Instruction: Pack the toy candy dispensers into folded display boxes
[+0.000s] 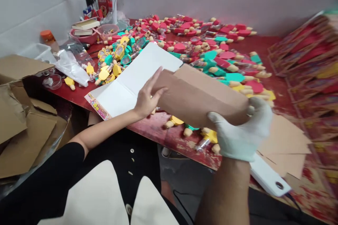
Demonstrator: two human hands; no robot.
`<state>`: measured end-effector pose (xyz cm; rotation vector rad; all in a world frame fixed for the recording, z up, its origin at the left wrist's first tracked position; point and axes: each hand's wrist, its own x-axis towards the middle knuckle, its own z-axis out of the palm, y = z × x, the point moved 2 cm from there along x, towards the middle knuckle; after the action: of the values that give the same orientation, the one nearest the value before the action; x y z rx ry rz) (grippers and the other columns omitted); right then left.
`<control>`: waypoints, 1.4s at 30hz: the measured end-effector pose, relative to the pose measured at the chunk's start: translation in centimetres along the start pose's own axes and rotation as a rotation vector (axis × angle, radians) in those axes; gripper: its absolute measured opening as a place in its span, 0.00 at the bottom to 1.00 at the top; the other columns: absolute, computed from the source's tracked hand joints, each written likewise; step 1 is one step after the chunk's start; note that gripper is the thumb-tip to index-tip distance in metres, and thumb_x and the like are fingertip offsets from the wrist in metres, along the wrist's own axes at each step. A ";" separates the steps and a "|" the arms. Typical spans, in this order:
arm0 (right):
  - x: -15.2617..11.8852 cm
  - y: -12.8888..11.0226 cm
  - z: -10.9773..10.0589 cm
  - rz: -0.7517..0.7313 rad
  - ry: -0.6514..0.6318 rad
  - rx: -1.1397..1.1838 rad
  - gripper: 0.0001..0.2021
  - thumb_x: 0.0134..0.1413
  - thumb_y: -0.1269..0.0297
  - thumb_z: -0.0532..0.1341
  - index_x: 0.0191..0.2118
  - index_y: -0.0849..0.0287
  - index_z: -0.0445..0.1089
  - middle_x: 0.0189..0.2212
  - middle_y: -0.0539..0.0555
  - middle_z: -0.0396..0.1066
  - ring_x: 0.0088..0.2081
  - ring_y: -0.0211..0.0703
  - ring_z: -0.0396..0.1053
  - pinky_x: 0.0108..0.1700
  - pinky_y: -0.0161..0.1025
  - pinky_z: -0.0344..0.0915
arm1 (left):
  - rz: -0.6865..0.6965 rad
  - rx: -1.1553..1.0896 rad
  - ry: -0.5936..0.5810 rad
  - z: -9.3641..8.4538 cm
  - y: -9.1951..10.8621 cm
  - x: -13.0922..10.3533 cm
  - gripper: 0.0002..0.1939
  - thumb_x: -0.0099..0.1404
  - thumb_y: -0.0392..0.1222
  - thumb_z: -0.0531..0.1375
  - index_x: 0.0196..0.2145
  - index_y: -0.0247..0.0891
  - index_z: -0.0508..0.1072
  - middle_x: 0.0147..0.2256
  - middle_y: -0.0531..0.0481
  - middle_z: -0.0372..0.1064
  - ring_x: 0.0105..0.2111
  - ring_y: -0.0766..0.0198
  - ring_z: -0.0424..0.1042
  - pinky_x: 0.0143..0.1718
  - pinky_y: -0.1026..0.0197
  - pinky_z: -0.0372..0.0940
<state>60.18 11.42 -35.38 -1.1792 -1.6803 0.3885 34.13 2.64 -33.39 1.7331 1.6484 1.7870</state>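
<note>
A folded brown cardboard piece (190, 100) is held up at a tilt above the front of the red table. My bare left hand (148, 96) grips its left end, with the thumb on the near side. My right hand (243, 130), in a pale knitted glove, clasps the right end. Behind my left hand lies an unfolded white card (150, 65) with a colourful printed strip along its near edge. A few yellow and green capped pieces with wooden ends (208, 136) lie below the cardboard, near the table edge.
Heaps of red, green and yellow pieces (185, 28) cover the table. Flat brown cardboard sheets (286, 140) and a white device (269, 175) with a cable lie right. Printed packs (311, 77) are stacked far right. An open carton (29, 126) stands left; bowls (108, 30) sit at the back.
</note>
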 end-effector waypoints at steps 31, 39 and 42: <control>-2.8 -3.3 -0.8 -0.193 -0.379 -0.193 0.32 0.58 0.34 0.58 0.52 0.58 0.76 0.41 0.60 0.72 0.42 0.50 0.71 0.42 0.43 0.66 | -0.227 -0.350 0.076 -1.3 -3.0 3.0 0.31 0.60 0.68 0.66 0.46 0.37 0.73 0.45 0.44 0.76 0.46 0.56 0.76 0.51 0.54 0.71; -4.7 -3.9 1.7 0.036 -0.540 0.101 0.26 0.56 0.39 0.62 0.45 0.58 0.78 0.37 0.56 0.77 0.39 0.48 0.74 0.44 0.44 0.71 | -0.107 0.058 -0.175 -9.7 -2.2 -0.9 0.37 0.69 0.67 0.56 0.66 0.42 0.61 0.60 0.38 0.67 0.57 0.53 0.69 0.57 0.52 0.67; -4.7 -3.2 2.0 0.220 -0.535 0.157 0.29 0.53 0.39 0.64 0.47 0.60 0.78 0.40 0.58 0.79 0.41 0.51 0.75 0.46 0.47 0.73 | 0.041 0.363 -0.565 -14.9 -1.8 -5.2 0.43 0.65 0.70 0.58 0.67 0.39 0.62 0.64 0.34 0.64 0.63 0.45 0.65 0.63 0.45 0.61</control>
<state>56.93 6.47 -36.54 -1.2113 -1.9259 1.0282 23.28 -8.92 -33.79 2.1631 1.7405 0.9007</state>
